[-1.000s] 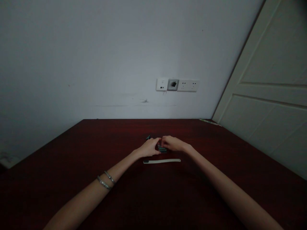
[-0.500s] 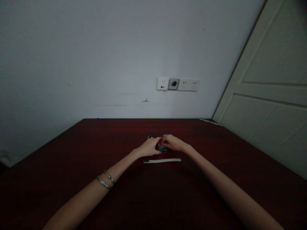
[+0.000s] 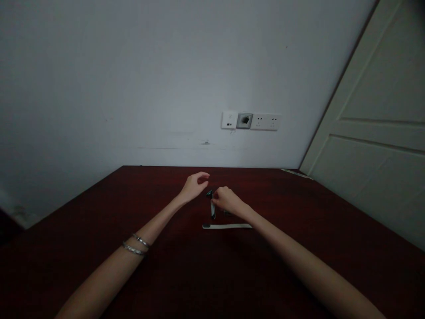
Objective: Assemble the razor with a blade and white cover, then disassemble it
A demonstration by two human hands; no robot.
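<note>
My left hand (image 3: pixel 195 187) is raised at the back of the table with thumb and fingers apart, holding nothing. To its right, my right hand (image 3: pixel 226 198) has its fingers curled together, the tips right beside what looks like a razor (image 3: pixel 213 210) with a dark head and a grey handle. I cannot tell whether the fingers touch it or what they pinch. Partly hidden under my right hand is a small greenish, see-through item (image 3: pixel 227 213). Nearer me lies a slim white toothbrush-like strip (image 3: pixel 227 226) with a dark left end, its right end behind my forearm.
The dark red table (image 3: pixel 159 274) meets a white wall (image 3: pixel 166 79) at the back. Sockets (image 3: pixel 265 122) are set in the wall. A pale panelled door (image 3: pixel 375 119) rises along the right, and a thin strip (image 3: pixel 296 173) lies at the back right corner.
My left hand has let go of the small greenish item and moved up and left, uncovering the razor. My right hand has shifted left toward the razor. The view has tilted slightly.
</note>
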